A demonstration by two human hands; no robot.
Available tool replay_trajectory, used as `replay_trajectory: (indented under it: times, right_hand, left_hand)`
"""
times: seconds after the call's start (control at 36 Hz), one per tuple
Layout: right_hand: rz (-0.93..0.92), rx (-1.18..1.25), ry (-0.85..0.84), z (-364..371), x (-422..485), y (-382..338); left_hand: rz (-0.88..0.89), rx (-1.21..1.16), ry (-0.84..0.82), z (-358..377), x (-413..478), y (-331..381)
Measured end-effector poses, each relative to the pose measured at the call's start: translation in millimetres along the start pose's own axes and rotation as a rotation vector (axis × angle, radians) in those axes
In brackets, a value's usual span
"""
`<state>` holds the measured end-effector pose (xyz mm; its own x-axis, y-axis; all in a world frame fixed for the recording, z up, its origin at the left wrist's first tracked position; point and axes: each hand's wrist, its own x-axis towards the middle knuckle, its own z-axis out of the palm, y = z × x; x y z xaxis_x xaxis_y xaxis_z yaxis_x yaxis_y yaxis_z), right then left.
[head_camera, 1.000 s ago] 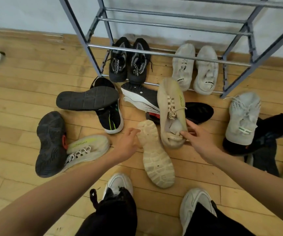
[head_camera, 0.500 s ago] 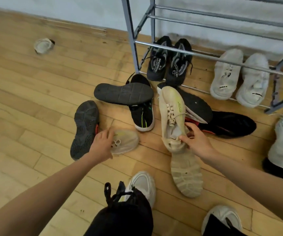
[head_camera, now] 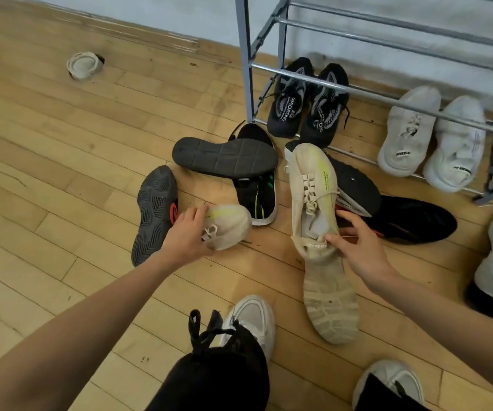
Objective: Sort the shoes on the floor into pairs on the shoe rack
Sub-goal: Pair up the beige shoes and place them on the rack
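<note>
Head view is showing the shoe rack [head_camera: 245, 54] standing by the wall, a black pair [head_camera: 307, 105] and a white pair [head_camera: 429, 137] already sitting at its foot. Loose shoes are lying jumbled on the floor [head_camera: 61, 143]. The right hand [head_camera: 360, 247] is pinching a beige shoe [head_camera: 313, 185] by its heel, and the left hand [head_camera: 186, 235] is curling over its mate [head_camera: 230, 223]. Gripped only at the heel, the shoe is likely to swing or slip.

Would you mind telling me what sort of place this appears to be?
Likely a home entryway: a metal shoe rack by a pale wall, a wooden plank floor, scattered shoes.
</note>
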<state>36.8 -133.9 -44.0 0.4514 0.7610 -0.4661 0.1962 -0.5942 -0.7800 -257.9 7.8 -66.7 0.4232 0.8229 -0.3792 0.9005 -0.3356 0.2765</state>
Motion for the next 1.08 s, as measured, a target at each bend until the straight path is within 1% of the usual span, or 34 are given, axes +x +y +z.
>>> replay_trajectory:
  times: [0.08,0.28,0.44,0.53,0.58,0.69,0.81,0.89,0.94,1.03,1.08]
  right_hand:
    - [-0.024,0.034,0.030,-3.7,-1.8,-1.9]
    - [-0.041,0.110,0.094,-14.4,-0.9,0.8]
    - [-0.055,0.131,0.135,-29.0,-3.4,8.7]
    - [-0.045,0.171,0.161,-36.0,-6.9,13.8]
    - [-0.028,0.189,0.182,-41.3,-8.3,18.6]
    - [-0.004,0.188,0.221,-52.2,-8.7,28.2]
    - [-0.007,0.182,0.240,-62.7,-8.3,35.1]
    - [-0.015,0.176,0.273,-70.4,-6.2,42.5]
    - [-0.009,0.192,0.305,-76.1,-4.6,47.9]
    - [0.011,0.195,0.333,-86.3,-3.8,59.6]
    - [0.044,0.217,0.335,-92.2,-4.0,68.2]
  left_hand:
    - [-0.003,-0.066,0.050,-4.6,0.2,7.9]
    - [0.028,-0.105,0.101,-13.4,12.4,41.9]
    - [0.069,-0.210,0.164,-16.5,26.8,83.9]
    - [0.117,-0.242,0.201,-13.4,35.4,110.6]
    - [0.137,-0.223,0.200,-10.1,41.3,127.3]
    - [0.158,-0.103,0.173,-5.6,48.9,151.9]
    - [0.218,-0.033,0.229,-5.8,54.3,186.6]
    - [0.213,-0.081,0.192,-11.0,63.3,221.3]
    - [0.168,-0.146,0.139,-14.3,72.2,241.6]
    - [0.072,-0.172,-0.017,-13.9,86.6,261.7]
    - [0.014,-0.278,-0.141,-12.9,92.9,265.6]
